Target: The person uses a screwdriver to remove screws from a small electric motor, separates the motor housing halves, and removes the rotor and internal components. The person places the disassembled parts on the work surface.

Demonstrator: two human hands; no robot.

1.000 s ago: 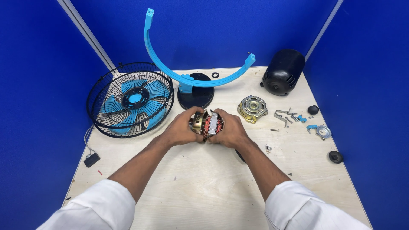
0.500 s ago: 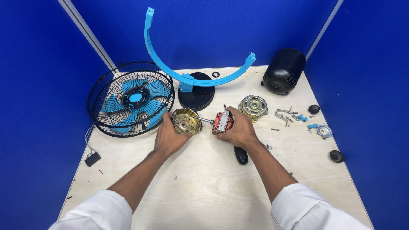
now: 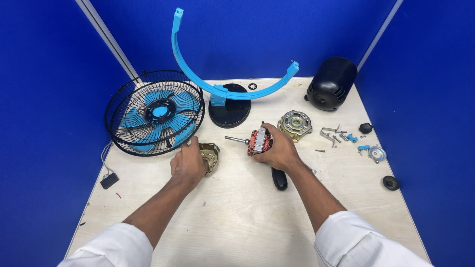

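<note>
Two halves of a fan motor lie apart on the table [image 3: 237, 217], one in each hand.
Left hand [image 3: 188, 165] cups the brass end cover [image 3: 212, 157], fingers curled over it; right hand [image 3: 279, 151] grips the copper-wound core [image 3: 260, 142], shaft pointing left (the second cover [image 3: 295, 124], screws [image 3: 339, 136] and black housing [image 3: 330, 84] sit loose). The fingertips are hidden, and a dark handle [image 3: 279, 179] is half covered.

The left hand [image 3: 188, 165] covers most of the brass-coloured end cover [image 3: 212, 157] at centre frame; only its right edge shows. The right hand [image 3: 279, 151] hides the rear of the motor core [image 3: 259, 142]. A black handle [image 3: 279, 179] lies partly under that wrist. Small screws and clips [image 3: 336, 136], right of centre, are too small to identify. Both sleeves run off the bottom edge.
</note>
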